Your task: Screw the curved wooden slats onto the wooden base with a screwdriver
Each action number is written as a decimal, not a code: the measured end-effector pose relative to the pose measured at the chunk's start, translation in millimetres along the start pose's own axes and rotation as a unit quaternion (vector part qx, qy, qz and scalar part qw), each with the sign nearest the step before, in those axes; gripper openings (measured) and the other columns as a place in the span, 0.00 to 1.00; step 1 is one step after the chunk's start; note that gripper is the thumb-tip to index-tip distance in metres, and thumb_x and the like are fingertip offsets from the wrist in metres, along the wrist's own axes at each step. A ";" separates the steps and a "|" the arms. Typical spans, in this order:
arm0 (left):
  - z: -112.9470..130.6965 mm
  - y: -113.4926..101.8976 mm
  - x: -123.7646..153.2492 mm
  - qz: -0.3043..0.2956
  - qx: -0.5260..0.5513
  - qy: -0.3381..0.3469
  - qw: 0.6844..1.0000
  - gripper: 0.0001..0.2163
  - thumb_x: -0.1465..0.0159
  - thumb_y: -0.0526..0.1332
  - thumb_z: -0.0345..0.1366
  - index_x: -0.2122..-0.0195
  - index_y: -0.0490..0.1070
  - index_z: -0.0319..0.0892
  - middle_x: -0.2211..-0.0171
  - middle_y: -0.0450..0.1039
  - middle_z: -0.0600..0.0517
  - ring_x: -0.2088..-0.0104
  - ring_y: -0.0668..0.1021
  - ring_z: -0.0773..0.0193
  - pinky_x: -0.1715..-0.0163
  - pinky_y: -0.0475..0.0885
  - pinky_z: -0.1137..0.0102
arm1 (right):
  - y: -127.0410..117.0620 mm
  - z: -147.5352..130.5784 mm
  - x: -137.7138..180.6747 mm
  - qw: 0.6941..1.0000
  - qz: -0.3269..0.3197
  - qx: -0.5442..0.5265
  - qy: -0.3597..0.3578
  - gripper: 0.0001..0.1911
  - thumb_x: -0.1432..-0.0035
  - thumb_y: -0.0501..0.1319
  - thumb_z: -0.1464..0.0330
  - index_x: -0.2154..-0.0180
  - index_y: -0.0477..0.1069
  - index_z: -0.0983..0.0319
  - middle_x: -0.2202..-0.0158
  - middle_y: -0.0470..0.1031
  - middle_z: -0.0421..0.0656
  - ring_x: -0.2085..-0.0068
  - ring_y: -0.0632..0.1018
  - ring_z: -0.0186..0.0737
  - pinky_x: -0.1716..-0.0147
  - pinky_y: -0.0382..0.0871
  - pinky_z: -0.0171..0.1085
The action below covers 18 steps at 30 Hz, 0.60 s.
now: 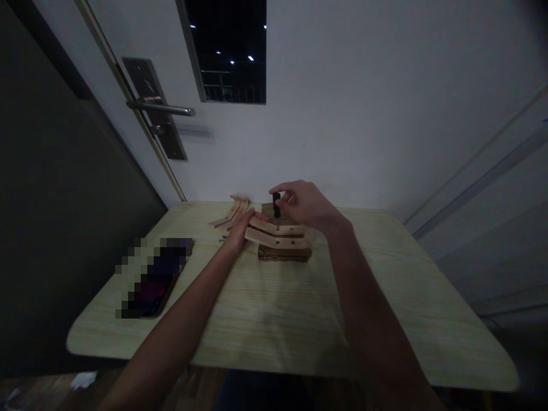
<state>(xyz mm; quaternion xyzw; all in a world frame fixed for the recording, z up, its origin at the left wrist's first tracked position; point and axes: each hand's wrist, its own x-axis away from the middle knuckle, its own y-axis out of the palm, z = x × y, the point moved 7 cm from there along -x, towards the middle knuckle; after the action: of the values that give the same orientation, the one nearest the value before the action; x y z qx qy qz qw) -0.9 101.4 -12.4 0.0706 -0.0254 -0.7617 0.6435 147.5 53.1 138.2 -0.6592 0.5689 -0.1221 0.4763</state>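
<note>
My left hand point(243, 228) is closed around the left end of a pair of bent, pale wooden strips point(280, 242) with dark holes or screw heads along them. The strips lie across a brown cardboard block point(285, 255). Above the far strip, my right hand point(303, 204) pinches a short black screwdriver point(276, 204) from the top, its handle upright. The tool's lower end is over a dark spot on that strip; whether it touches is too small to tell. Beside my left hand lie other bent wooden pieces point(233, 211), and small metal parts point(223, 238) sit near my wrist.
A phone point(160, 279), partly pixelated, lies on the left of the pale wood-grain table point(265, 319). Behind the table stands a white door point(342, 114) with a metal lever handle point(162, 108) and a dark window point(231, 57). A dark panel point(51, 200) borders the left side.
</note>
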 end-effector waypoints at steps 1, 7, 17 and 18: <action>1.0 0.3 0.9 0.000 -0.002 0.001 1.000 0.23 0.39 0.56 0.55 0.73 0.77 0.40 0.75 0.76 0.47 0.73 0.76 0.59 0.72 0.68 0.68 | -1.8 0.8 0.4 1.000 0.002 -0.001 -0.004 0.14 0.44 0.62 0.75 0.55 0.79 0.64 0.68 0.78 0.44 0.70 0.74 0.34 0.65 0.67 0.35; -0.3 0.1 1.2 0.006 0.010 -0.003 1.000 0.22 0.39 0.55 0.55 0.72 0.76 0.40 0.74 0.77 0.47 0.74 0.77 0.59 0.71 0.70 0.67 | -4.2 6.7 -2.2 1.000 0.006 0.001 -0.009 0.10 0.45 0.64 0.76 0.60 0.79 0.64 0.64 0.79 0.46 0.67 0.76 0.36 0.63 0.69 0.36; -7.0 -3.3 -5.7 -0.003 0.021 -0.001 1.000 0.21 0.40 0.57 0.54 0.73 0.76 0.41 0.77 0.76 0.48 0.76 0.77 0.60 0.75 0.70 0.68 | 7.9 9.3 -5.0 0.998 0.037 -0.036 0.034 0.08 0.48 0.68 0.71 0.72 0.69 0.62 0.70 0.76 0.41 0.69 0.76 0.35 0.67 0.67 0.35; -7.4 -3.3 -6.0 -0.003 0.022 -0.002 1.000 0.21 0.40 0.57 0.55 0.73 0.76 0.41 0.77 0.76 0.48 0.76 0.77 0.60 0.75 0.70 0.68 | 9.1 9.5 -5.4 0.998 0.044 -0.021 0.040 0.10 0.48 0.68 0.70 0.73 0.67 0.62 0.72 0.75 0.40 0.70 0.74 0.34 0.68 0.66 0.34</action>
<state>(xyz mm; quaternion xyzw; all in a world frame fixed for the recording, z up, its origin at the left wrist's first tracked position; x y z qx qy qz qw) -2.1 108.3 -19.6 0.0838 -0.0431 -0.7633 0.6391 146.7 63.2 128.5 -0.6382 0.6184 -0.1149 0.4440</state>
